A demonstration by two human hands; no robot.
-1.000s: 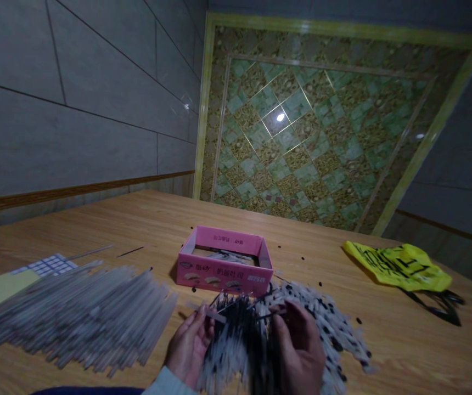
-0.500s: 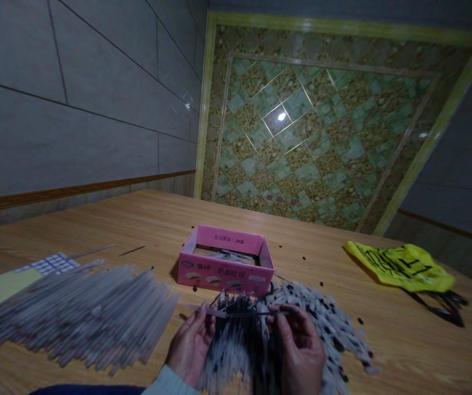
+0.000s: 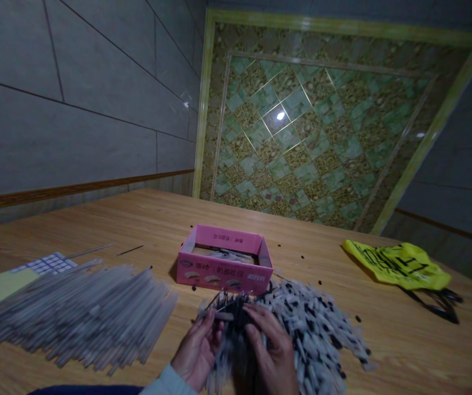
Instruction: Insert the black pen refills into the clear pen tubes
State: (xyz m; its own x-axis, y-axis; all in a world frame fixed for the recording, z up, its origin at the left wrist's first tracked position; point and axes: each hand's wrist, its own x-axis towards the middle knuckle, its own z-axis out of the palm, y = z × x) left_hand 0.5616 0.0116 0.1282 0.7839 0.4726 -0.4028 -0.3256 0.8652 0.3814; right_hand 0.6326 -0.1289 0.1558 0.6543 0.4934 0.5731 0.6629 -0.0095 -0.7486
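Note:
My left hand [image 3: 200,348], low in the middle, pinches a short, translucent greyish tube [image 3: 223,316] between thumb and fingertips. Just to its right, my right hand [image 3: 272,345] is closed with fingers bent close to the tube's right end; what lies in its fingertips is hidden. Under and between both hands spreads a heap of thin black and clear pieces [image 3: 231,340], blurred. A pile of small translucent pieces with black ends [image 3: 318,323] lies against the right hand's outer side. Beyond the hands stands an open pink box [image 3: 223,272] with some pale slender pieces inside.
Many long, clear thin tubes [image 3: 83,315] lie piled on the wooden table [image 3: 145,216] at left, beside a yellow-green sheet [image 3: 1,288] and a blue checked paper [image 3: 52,263]. A yellow bag [image 3: 398,266] with black straps rests at right. Small black bits are scattered about.
My right hand has moved left, close to the left hand. The thin dark stick that stretched between the hands no longer shows there. My left hand has shifted slightly right.

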